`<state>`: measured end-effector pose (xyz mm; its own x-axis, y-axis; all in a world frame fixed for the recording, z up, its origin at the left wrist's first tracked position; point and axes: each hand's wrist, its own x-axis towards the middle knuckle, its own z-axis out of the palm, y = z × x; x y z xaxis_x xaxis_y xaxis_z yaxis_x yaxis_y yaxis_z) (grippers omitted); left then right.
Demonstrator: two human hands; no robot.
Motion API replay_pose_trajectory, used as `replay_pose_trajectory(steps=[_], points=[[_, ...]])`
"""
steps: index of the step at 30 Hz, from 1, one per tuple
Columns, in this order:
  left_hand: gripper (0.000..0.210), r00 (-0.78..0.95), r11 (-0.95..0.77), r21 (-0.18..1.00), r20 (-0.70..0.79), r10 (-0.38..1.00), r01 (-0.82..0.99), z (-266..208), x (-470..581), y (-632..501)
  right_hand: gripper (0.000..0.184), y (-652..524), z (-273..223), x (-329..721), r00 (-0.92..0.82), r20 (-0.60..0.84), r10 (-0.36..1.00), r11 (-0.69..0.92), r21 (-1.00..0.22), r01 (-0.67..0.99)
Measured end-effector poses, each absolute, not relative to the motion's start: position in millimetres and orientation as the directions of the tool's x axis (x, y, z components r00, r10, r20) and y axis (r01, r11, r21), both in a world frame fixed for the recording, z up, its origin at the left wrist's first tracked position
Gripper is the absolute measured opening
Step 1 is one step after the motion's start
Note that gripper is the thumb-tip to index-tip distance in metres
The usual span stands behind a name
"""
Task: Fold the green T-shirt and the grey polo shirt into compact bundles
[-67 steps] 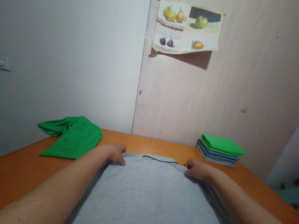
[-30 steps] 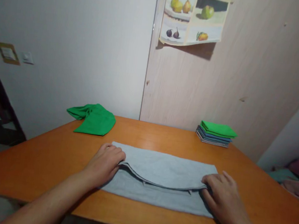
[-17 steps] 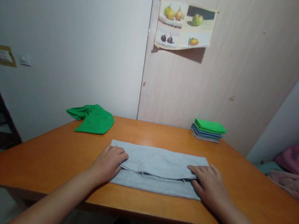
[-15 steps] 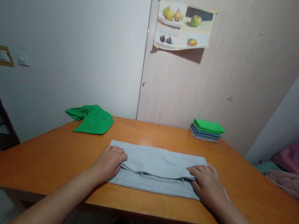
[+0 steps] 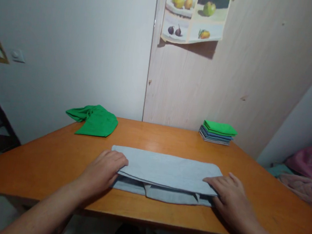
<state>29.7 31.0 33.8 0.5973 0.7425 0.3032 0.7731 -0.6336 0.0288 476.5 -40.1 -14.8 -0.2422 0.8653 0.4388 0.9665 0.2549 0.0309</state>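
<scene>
A light grey folded cloth [image 5: 164,170] lies across the table in front of me, its upper layer lifted a little along the near edge. Below that edge a strip of the lower layer shows, with a flat band of the same fabric on it. My left hand [image 5: 106,167] grips the left end of the upper layer, fingers on top and the thumb hidden. At the right end, my right hand [image 5: 230,195] pinches the same layer with its fingers over the top.
On the orange-brown wooden table [image 5: 154,137], a crumpled green cloth [image 5: 99,122] lies at the back left. A stack of folded cloths [image 5: 217,132], bright green on top, sits at the back right. Behind stands a wall with a fruit picture sheet [image 5: 196,17].
The upper layer's near edge is raised more and pulled toward me, covering more of the lower layer. My hands have spread slightly apart. The camera view has tilted a little downward.
</scene>
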Motion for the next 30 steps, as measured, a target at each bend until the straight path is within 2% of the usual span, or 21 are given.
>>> replay_pose_trajectory(steps=[3,9,14,20,30], points=[[0.026,0.621,-0.641,0.011,0.233,0.748,0.768,19.2,35.1,27.4,0.049,-43.8,-27.9,473.8,-0.234,0.418,0.878,0.246,0.027,0.969],[0.027,0.618,-0.636,0.016,0.218,0.755,0.771,15.3,43.6,26.1,0.053,-41.4,-32.3,470.6,-0.216,0.403,0.889,0.23,0.014,0.973],[0.032,0.539,-0.554,-0.011,0.25,0.805,0.833,18.6,37.5,26.1,0.052,-42.0,-30.5,475.6,-0.198,0.406,0.892,0.206,0.026,0.978],[0.025,0.452,-0.461,-0.064,0.348,0.821,0.885,26.9,20.9,20.8,0.043,-43.3,-34.2,493.5,-0.18,0.452,0.874,0.183,0.038,0.982],[0.023,0.424,-0.459,0.03,0.332,0.843,0.888,6.1,-6.7,16.3,0.037,-55.3,-43.1,512.0,-0.118,0.512,0.851,0.156,-0.032,0.987]])
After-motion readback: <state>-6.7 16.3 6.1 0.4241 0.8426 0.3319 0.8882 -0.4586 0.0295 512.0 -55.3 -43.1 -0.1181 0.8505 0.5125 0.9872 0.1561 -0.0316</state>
